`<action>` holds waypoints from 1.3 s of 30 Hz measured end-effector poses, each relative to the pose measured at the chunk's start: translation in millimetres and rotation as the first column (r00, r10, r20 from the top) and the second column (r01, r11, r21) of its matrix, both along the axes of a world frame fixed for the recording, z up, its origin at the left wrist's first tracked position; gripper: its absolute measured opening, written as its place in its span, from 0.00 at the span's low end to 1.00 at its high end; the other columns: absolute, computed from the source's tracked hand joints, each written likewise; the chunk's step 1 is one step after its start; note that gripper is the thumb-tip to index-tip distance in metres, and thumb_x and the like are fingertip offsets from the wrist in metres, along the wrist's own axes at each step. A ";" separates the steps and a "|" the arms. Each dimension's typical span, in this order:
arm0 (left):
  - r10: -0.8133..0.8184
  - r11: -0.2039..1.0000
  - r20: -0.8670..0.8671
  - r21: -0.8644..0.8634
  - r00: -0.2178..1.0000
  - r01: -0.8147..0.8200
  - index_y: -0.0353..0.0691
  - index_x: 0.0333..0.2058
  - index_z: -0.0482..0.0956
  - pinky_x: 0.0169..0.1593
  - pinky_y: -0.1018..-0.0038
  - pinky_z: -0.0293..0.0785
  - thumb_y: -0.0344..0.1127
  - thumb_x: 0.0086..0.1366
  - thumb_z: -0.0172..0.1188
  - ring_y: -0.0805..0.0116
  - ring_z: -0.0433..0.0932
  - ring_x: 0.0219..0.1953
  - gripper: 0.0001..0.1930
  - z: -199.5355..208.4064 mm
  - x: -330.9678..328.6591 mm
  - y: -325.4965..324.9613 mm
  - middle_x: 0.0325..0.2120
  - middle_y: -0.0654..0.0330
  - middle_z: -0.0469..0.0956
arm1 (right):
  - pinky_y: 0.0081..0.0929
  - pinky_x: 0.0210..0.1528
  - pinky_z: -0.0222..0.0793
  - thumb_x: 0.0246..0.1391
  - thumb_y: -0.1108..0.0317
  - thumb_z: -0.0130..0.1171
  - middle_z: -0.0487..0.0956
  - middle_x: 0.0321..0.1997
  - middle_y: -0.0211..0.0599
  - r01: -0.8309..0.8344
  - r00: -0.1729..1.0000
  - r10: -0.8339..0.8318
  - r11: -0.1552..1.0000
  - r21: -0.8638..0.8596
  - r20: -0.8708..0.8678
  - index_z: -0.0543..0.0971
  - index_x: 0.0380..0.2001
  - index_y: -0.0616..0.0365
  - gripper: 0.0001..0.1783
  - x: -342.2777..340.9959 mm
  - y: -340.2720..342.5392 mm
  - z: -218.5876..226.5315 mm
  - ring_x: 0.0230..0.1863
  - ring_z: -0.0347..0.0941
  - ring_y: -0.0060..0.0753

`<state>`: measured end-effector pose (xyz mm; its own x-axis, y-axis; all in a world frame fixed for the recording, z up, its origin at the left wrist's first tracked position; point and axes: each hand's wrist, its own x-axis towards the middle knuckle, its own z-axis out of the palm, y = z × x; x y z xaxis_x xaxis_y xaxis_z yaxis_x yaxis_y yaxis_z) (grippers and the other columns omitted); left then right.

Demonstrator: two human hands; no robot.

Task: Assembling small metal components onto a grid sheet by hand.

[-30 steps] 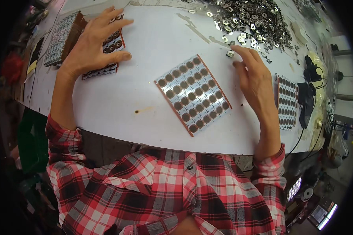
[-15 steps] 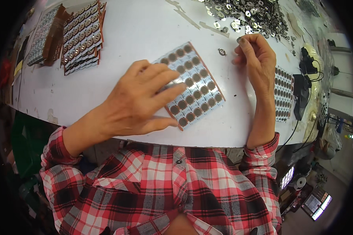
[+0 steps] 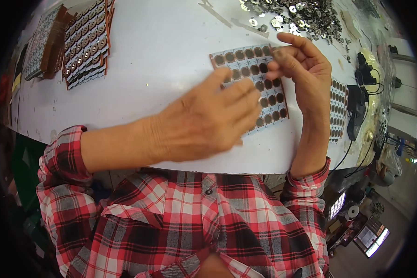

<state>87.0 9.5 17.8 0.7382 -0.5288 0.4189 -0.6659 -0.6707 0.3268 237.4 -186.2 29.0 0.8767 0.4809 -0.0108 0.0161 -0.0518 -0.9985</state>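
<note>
Table [image 3: 143, 69] stretches left of the sheet [image 3: 272, 99], its long axis pointing away, leaning left; left hand [image 3: 206, 115] spread, right hand's [image 3: 307, 74] grip unclear.

The pale-blue panel [image 3: 272, 92] bears rows of brown dots [image 3: 257, 51]; the plaid shirt [image 3: 185, 208] mixes red, black, white.

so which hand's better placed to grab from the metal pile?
Right, I'd say: the right hand is at the upper right of the circuit-board panel, nearer the pile of small metal parts. The left hand is farther off, over the panel's lower left. Unclear whether the right holds anything.
</note>
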 end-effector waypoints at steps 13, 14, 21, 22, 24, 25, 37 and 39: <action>-0.072 0.995 -0.157 0.051 0.985 0.080 0.35 0.58 0.79 0.70 0.34 0.55 0.62 0.49 0.73 0.46 0.66 0.69 0.44 -3.1 -18.2 -1.3 0.62 0.47 0.74 | 0.17 0.29 0.81 0.63 0.77 0.65 0.87 0.37 0.37 -0.133 0.976 0.106 0.982 -0.135 -0.189 0.83 0.51 0.68 0.13 -25.0 35.8 6.3 0.32 0.83 0.21; -0.077 0.996 -0.150 0.042 0.986 0.084 0.35 0.59 0.79 0.70 0.33 0.54 0.63 0.50 0.72 0.47 0.66 0.69 0.44 -3.5 -17.2 -0.7 0.62 0.47 0.74 | 0.17 0.28 0.80 0.63 0.77 0.65 0.87 0.37 0.37 -0.140 0.975 0.110 0.979 -0.150 -0.194 0.83 0.51 0.67 0.14 -24.0 35.1 6.5 0.31 0.83 0.21; -0.083 0.996 -0.166 0.003 0.983 0.085 0.36 0.59 0.79 0.71 0.29 0.51 0.64 0.50 0.71 0.49 0.66 0.69 0.44 -8.3 -17.1 0.5 0.61 0.49 0.75 | 0.13 0.27 0.75 0.63 0.76 0.66 0.87 0.37 0.34 -0.213 0.974 0.185 0.945 -0.249 -0.129 0.84 0.50 0.65 0.13 -25.1 48.7 8.6 0.30 0.81 0.17; -0.081 0.996 -0.156 0.025 0.984 0.086 0.36 0.59 0.80 0.71 0.29 0.51 0.64 0.50 0.71 0.49 0.66 0.69 0.44 -7.9 -17.2 0.5 0.61 0.50 0.75 | 0.13 0.27 0.75 0.63 0.76 0.66 0.87 0.37 0.34 -0.216 0.973 0.188 0.943 -0.253 -0.130 0.84 0.50 0.65 0.13 -26.9 50.9 8.8 0.30 0.81 0.17; -0.076 0.996 -0.145 0.043 0.986 0.083 0.37 0.59 0.80 0.71 0.28 0.50 0.64 0.50 0.71 0.49 0.66 0.69 0.44 -7.6 -17.4 0.6 0.61 0.50 0.75 | 0.12 0.29 0.74 0.64 0.76 0.65 0.86 0.36 0.31 -0.171 0.985 0.165 0.943 -0.284 -0.043 0.85 0.48 0.64 0.11 -30.7 54.3 9.0 0.30 0.79 0.15; -0.086 0.995 -0.145 0.035 0.986 0.092 0.37 0.59 0.80 0.71 0.28 0.51 0.64 0.50 0.71 0.49 0.66 0.69 0.44 -7.9 -17.1 1.1 0.61 0.51 0.75 | 0.12 0.29 0.74 0.64 0.76 0.65 0.86 0.36 0.31 -0.177 0.984 0.171 0.942 -0.286 -0.045 0.85 0.48 0.64 0.11 -32.3 54.8 9.0 0.30 0.79 0.15; -0.091 0.994 -0.147 0.054 0.985 0.100 0.37 0.57 0.81 0.71 0.28 0.51 0.64 0.50 0.71 0.51 0.66 0.69 0.43 -7.9 -15.5 2.4 0.59 0.54 0.77 | 0.14 0.33 0.71 0.61 0.83 0.62 0.81 0.36 0.26 -0.185 0.824 0.431 0.818 -0.545 0.368 0.84 0.47 0.62 0.12 -27.8 41.7 12.8 0.33 0.76 0.15; -0.089 0.994 -0.140 0.047 0.986 0.097 0.37 0.57 0.81 0.71 0.28 0.51 0.64 0.50 0.71 0.51 0.66 0.69 0.43 -8.4 -16.4 0.9 0.59 0.54 0.77 | 0.12 0.31 0.68 0.63 0.82 0.62 0.82 0.33 0.25 -0.174 0.849 0.386 0.849 -0.499 0.360 0.83 0.49 0.63 0.12 -29.4 46.6 13.6 0.30 0.74 0.13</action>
<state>70.6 10.5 9.5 0.7333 -0.6167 0.2863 -0.6775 -0.6270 0.3847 208.0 -139.6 42.6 0.6664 0.7425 0.0672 0.5201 -0.3984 -0.7555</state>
